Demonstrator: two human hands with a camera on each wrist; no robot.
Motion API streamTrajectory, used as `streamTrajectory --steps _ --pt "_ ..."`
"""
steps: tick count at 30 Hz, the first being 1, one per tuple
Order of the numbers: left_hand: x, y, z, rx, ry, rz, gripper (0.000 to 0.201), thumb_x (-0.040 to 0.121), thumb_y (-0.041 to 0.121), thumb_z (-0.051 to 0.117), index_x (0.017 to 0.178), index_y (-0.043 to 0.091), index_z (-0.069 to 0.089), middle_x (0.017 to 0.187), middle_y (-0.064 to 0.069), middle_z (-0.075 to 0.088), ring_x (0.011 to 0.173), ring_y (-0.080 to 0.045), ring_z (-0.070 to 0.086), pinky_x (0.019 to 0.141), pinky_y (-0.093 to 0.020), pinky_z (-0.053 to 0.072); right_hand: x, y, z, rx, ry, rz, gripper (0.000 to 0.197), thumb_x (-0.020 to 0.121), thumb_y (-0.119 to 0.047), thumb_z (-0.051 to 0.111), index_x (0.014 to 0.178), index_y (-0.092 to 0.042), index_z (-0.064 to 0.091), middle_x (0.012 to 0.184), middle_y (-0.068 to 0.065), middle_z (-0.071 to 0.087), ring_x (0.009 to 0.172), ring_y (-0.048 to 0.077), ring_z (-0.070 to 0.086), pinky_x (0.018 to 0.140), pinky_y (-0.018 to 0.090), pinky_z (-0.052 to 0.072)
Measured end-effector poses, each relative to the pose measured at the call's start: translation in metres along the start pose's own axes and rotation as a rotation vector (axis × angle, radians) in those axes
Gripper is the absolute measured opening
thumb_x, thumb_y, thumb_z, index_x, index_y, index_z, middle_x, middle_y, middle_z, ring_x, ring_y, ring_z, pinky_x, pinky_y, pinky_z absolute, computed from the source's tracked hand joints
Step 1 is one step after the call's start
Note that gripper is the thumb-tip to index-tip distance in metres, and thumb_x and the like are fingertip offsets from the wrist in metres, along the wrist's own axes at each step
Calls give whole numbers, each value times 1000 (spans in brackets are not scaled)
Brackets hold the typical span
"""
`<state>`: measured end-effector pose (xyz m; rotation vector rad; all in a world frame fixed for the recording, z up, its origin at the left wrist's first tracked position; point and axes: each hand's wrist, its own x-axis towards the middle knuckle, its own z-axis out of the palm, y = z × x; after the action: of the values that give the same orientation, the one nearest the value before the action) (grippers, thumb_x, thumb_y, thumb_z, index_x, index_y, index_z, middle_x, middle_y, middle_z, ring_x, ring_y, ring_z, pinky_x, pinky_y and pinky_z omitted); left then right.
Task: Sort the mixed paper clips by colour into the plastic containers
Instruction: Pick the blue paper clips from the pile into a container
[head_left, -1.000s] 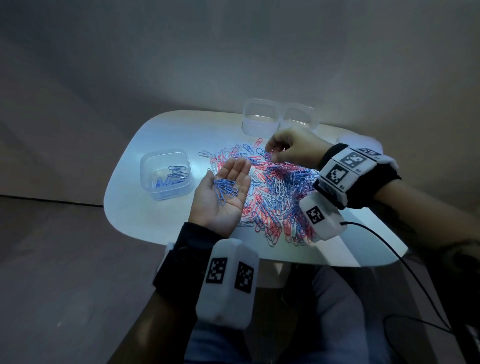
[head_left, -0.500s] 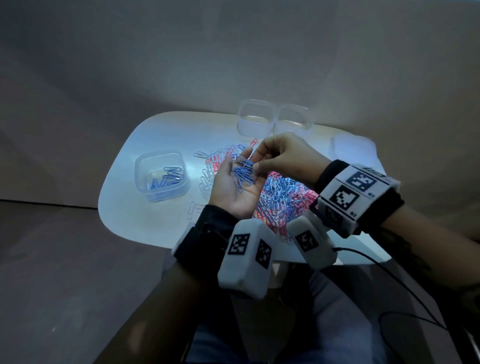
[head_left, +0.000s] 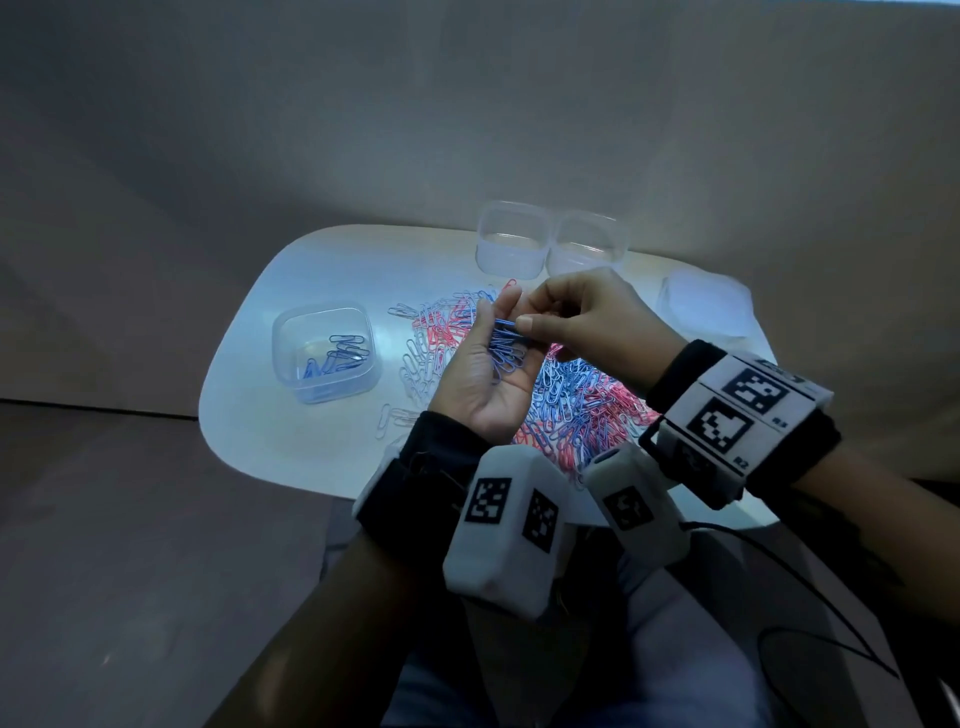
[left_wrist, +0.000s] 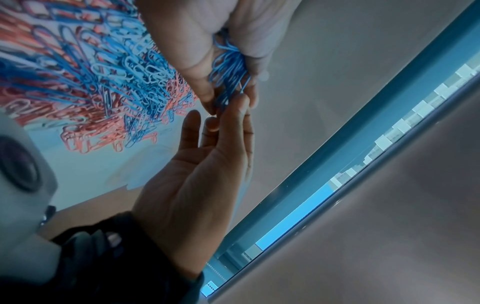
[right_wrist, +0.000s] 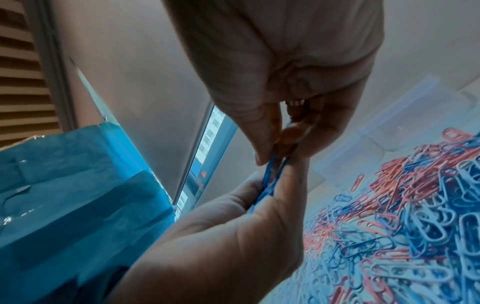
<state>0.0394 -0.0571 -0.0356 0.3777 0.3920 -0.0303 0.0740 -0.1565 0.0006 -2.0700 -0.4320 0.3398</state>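
Right hand (head_left: 582, 317) now pinching wiry blue clips (head_left: 506, 351), left hand (head_left: 480, 374) cupped

At frame centre I see my left hand (head_left: 485, 379) palm up, cradling a bunch of dark blue clips (head_left: 506, 351), my right hand (head_left: 582, 317) pinching them from the right. Under both sprawls the mixed pile (head_left: 571, 400) on the white table (head_left: 311, 441). Left of centre a container (head_left: 324, 353) holds dark blue clips; two more containers (head_left: 550, 244) sit above centre
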Motion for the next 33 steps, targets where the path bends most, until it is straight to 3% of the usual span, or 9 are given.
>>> streamTrajectory --steps 6,9,13,18,20,23,26,30,33 --pt "2 11 -11 -53 -46 -21 47 100 28 36 74 5 67 81 -17 71 68 -25 71 63 -35 57 11 3 -12 54 57 45 10 91 -8 53 93 -8 62 67 1 52 59 7 47 49 16 42" --pt "0 19 -21 -80 -53 -48 56 99 27 38 58 4 69 83 -19 71 71 -29 71 63 -40 57 28 9 -9 -141 -17 100 9 90 -9 55 94 -9 63 70 1 52 60 10 48 48 16 42" --pt "-6 29 -31 -118 -17 -68 52 98 23 38 53 7 59 83 -18 71 79 -29 69 61 -39 57 58 12 10 -618 -54 8 18 87 -12 54 97 -10 68 100 8 67 96 24 60 75 24 44" --pt "-8 39 -41 -111 -11 -24 61 100 26 33 42 11 45 89 -17 71 80 -28 71 65 -39 57 99 2 27 -824 -77 -4 27 90 -8 46 108 -5 66 118 13 63 111 30 57 92 32 47" --pt "-9 42 -43 -143 -27 -32 63 99 30 34 40 12 42 91 -17 71 80 -28 71 67 -39 57 113 2 30 -891 -119 64 24 88 -11 53 107 -3 66 114 14 64 107 29 58 87 32 48" --pt "-11 44 -45 -169 -30 -45 64 97 36 36 38 12 40 90 -16 71 82 -27 71 71 -38 56 125 4 34 -916 -170 137 20 79 -12 66 96 -2 67 90 13 62 91 27 60 70 29 46" --pt "-13 47 -46 -176 -2 -42 64 96 37 39 37 12 37 85 -14 72 80 -25 72 70 -36 56 127 7 35 -926 -197 188 5 79 -10 63 78 -6 60 73 12 52 75 22 51 60 23 38" --pt "-18 50 -46 -193 42 -47 64 94 35 45 35 12 34 78 -12 72 75 -23 72 65 -30 57 133 21 34 -974 -193 187 17 70 -17 65 71 0 61 56 4 49 49 20 46 54 22 41" --pt "-22 51 -47 -167 45 -67 64 92 37 46 35 12 33 81 -12 72 77 -23 72 68 -28 56 131 20 31 -918 -197 227 15 68 -13 66 71 0 59 61 9 52 60 25 51 59 30 46"
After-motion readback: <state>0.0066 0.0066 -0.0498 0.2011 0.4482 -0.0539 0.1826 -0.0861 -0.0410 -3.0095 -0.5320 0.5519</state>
